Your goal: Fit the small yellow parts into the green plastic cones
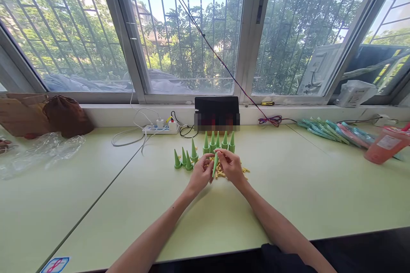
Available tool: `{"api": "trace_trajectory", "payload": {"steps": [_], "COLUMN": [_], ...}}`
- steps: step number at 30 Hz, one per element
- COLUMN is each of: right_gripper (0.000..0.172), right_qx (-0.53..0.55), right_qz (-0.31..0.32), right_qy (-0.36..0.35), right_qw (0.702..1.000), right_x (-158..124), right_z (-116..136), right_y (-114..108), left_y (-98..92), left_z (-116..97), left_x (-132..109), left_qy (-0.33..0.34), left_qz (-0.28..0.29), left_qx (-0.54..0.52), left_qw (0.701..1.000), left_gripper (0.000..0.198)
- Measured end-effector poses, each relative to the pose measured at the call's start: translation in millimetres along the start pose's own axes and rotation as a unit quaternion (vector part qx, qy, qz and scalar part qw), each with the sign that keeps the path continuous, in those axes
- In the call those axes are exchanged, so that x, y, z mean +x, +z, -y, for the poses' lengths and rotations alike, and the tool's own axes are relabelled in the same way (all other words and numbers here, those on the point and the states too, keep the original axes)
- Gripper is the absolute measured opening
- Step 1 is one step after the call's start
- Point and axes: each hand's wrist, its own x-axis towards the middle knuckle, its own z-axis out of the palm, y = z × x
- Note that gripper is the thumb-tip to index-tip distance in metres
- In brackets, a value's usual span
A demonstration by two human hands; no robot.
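Observation:
Between my two hands is a slim green cone (215, 165), tilted with its narrow end down towards me. My left hand (203, 172) grips it from the left side, fingers curled round it. At its upper end the fingers of my right hand (229, 165) pinch it; any small piece there is too small to make out. Below and behind my hands lies a pile of small yellow pieces (221, 173). Several green cones on round bases (206, 143) stand upright in a row behind, and more green cones (177, 160) stand to the left.
A tablet (217, 108) leans against the wall under the window. A power strip (162, 129) with cables lies left of it. To the right are bagged green and pink items (333, 131) and a red drink cup (387, 145). A brown bag (66, 115) sits far left.

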Motion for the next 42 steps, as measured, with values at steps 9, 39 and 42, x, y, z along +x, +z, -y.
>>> {"api": "trace_trajectory", "payload": {"steps": [9, 39, 42], "right_gripper": [0.046, 0.032, 0.029], "right_qx": [0.039, -0.094, -0.133], "right_qz": [-0.013, -0.004, -0.003], "right_qy": [0.042, 0.036, 0.015], "right_qw": [0.998, 0.995, 0.991], "right_x": [1.4, 4.9, 5.3], "right_z": [1.1, -6.7, -8.1], "right_y": [-0.3, -4.0, -5.6], "left_y": [-0.3, -12.8, -13.0], "left_z": [-2.6, -10.4, -11.7], "left_x": [-5.1, 0.7, 0.7], "left_qy": [0.073, 0.217, 0.22], "left_qz": [-0.033, -0.179, -0.188], "left_qx": [0.105, 0.319, 0.346], "left_qw": [0.991, 0.905, 0.892], "left_gripper": [0.031, 0.03, 0.033]}}
